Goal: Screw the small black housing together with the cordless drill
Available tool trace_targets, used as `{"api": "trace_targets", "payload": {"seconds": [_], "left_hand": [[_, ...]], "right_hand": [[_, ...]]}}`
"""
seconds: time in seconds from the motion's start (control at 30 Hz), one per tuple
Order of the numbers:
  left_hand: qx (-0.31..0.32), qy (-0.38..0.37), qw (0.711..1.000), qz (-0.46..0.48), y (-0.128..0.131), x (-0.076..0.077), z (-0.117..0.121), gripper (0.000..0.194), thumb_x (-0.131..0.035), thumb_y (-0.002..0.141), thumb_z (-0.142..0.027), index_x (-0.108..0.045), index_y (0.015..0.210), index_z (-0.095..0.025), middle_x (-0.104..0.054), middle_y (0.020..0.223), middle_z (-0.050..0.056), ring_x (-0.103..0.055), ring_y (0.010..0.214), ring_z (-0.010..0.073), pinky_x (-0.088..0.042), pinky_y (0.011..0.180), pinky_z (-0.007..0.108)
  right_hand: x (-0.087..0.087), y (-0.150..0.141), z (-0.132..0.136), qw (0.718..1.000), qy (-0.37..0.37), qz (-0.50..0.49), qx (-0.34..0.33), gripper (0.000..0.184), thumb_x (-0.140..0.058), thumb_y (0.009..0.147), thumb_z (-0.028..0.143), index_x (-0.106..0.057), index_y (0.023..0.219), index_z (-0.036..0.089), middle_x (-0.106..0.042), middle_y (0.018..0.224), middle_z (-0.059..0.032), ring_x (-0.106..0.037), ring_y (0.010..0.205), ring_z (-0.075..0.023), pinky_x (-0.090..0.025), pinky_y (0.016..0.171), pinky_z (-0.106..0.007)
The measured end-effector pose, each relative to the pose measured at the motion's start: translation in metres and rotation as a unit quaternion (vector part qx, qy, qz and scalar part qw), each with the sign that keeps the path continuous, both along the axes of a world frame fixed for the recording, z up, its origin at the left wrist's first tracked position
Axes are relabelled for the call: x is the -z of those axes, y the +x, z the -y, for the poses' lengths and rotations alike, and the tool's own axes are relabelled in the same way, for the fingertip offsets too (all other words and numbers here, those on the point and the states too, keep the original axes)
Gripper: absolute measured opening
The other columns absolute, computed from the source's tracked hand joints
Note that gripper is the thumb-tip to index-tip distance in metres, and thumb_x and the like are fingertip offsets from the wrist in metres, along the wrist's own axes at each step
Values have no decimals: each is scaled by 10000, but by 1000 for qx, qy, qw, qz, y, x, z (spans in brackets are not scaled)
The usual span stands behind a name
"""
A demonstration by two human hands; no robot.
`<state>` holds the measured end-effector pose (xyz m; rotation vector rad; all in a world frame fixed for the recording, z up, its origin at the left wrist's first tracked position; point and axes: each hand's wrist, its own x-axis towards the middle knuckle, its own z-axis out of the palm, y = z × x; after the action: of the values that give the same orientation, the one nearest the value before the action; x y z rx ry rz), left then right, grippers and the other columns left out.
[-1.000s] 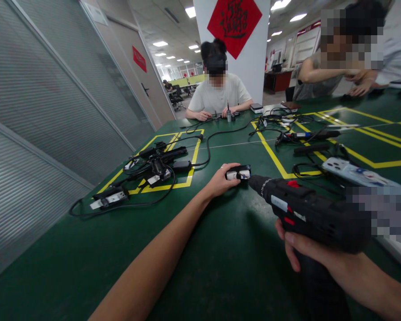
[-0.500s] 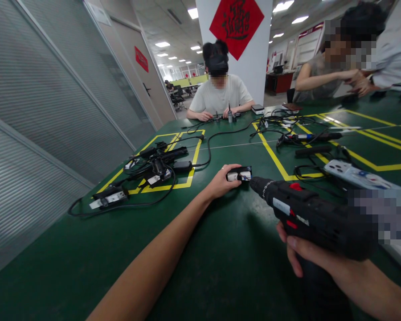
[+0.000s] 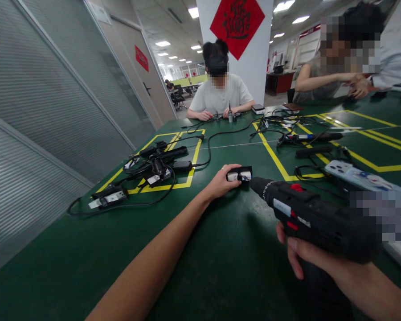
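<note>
My left hand [image 3: 221, 181] reaches out over the green table [image 3: 187, 258] and grips a small black-and-white adapter block [image 3: 239, 174] that lies flat on it. My right hand [image 3: 302, 255] is wrapped round the handle of a black cordless drill [image 3: 316, 216] with red buttons. The drill's nose points at the right end of the block and sits almost against it.
A pile of black chargers and cables [image 3: 150, 167] lies in a yellow-taped square at left. More cables, a pen-like tool [image 3: 309, 137] and a phone [image 3: 357, 175] lie at right. A person in a white shirt [image 3: 219, 96] sits across; other people work at far right.
The drill has sunk slightly in the picture with a small shift of the camera. My left hand and the block stay put.
</note>
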<state>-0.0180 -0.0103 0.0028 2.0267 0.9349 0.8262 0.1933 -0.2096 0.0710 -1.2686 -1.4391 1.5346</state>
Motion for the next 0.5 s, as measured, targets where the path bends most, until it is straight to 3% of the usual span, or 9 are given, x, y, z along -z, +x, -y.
{"api": "trace_targets", "payload": {"seconds": [0.27, 0.5], "left_hand": [[-4, 13, 1000, -6, -1, 0, 0, 566, -626, 710, -204, -479, 1257, -202, -522, 1201, 87, -541, 1035, 200, -431, 938, 364], [-21, 21, 1000, -5, 1, 0, 0, 550, -625, 704, -193, -496, 1238, -207, -532, 1187, 75, -539, 1038, 198, -430, 935, 356]], "right_hand": [[8, 3, -3, 1000, -4, -3, -3, 95, -534, 845, 318, -535, 808, 230, -570, 478, 78, -588, 422, -127, -474, 512, -282], [-9, -3, 9, 999, -21, -4, 46, 80, -598, 756, 279, -558, 826, 273, -637, 748, 25, -606, 481, -143, -524, 563, -352]]}}
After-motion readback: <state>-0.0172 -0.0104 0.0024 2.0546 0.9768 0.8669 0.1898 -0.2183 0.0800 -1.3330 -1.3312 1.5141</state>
